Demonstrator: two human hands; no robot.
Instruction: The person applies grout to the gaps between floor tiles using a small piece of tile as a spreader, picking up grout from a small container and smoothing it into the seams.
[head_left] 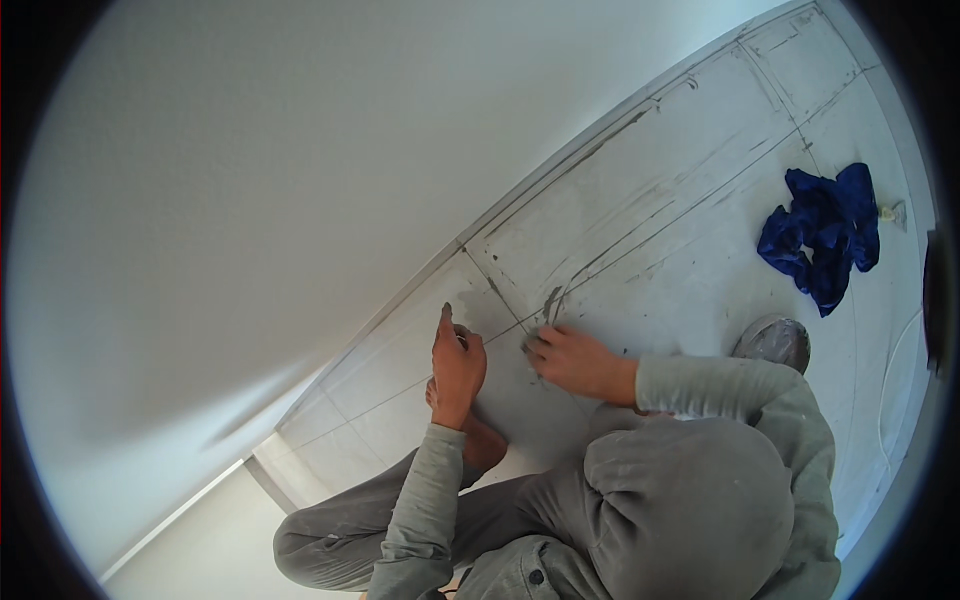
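- Knee, mine, in grey trousers [690,510]: nearest the camera, on the near side of the tile-joint crossing [523,319]; being so bulky, it could hide a smear on the floor beneath it
- Right hand, mine [577,361]: low at the floor, just beside the crossing, fingers drawn together, tips dirty; whether they pinch anything small I cannot tell; pressing unevenly could drag dark matter out of the joint
- Left hand, mine [460,368]: left of the crossing, fingers curled, one digit stretched out with a dirty tip; whether the curl holds something I cannot tell; a careless reach could mark the wall
- Wall, white [250,200]: beyond the crossing and to its left, easily soiled, I judge
- Floor, pale tiles [660,290]: all round the crossing, dark streaks running to its right; left to dry, they could prove hard to lift
- Bare foot [484,444]: near side and left of the crossing, partly behind my left hand; a shift of weight could smudge the tiles
- Blue cloth [822,235]: crumpled, well right of the crossing; stretching for it could bring my sleeve [705,385] into the streaks
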